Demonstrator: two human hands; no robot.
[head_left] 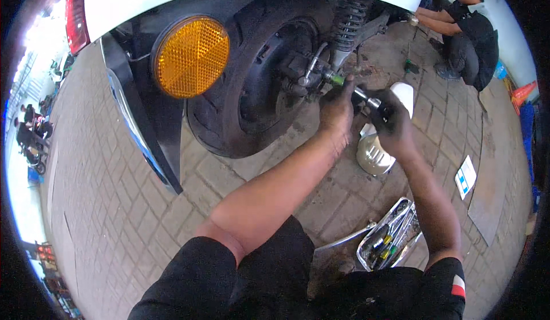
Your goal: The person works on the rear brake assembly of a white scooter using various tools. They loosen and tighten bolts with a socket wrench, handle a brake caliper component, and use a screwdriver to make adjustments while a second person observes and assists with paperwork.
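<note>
A chrome socket tool (373, 101) with a green section near its far end lies between my two hands, pointing toward the rear wheel hub of a white scooter. My left hand (336, 109) is closed around it close to the hub. Nearer to me, my right hand (394, 126) wraps the other end, its fingertips partly hidden. The black wheel (215, 119) stands just left of my hands, and a coil-spring shock absorber (348, 25) rises above them. Under my right hand is a cream, slotted, rounded part (376, 155), possibly the exhaust muffler. Whether the tool touches the hub I cannot tell.
An open metal tray (365, 253) of hand tools, some with yellow and green handles, lies near my knees. An orange reflector (192, 56) juts out on the left. A blue-and-white card (466, 177) is on the paving. Another person (472, 39) squats at the upper right.
</note>
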